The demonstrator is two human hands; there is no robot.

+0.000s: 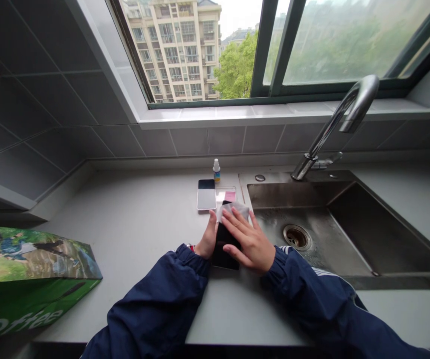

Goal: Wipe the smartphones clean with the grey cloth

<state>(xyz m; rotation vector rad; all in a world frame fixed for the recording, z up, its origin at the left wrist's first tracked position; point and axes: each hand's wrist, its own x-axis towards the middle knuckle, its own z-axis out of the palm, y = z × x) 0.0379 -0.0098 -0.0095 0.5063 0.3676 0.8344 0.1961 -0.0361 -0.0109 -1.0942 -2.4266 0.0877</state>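
A dark, glossy phone lies between my hands on the pale counter. My left hand is closed along its left edge, thumb pointing away from me; the other fingers are mostly hidden. Across the phone's far end, my right hand presses a thin white wipe with fingers extended, covering part of the screen. Just beyond sits a second phone with a pale frame. Beside it are a clear case and a pink piece. A small white-capped bottle stands upright behind them.
To the right, a steel sink is set into the counter, with a curved chrome faucet at its back. A printed green bag or box is at the left. A window stands behind the sill.
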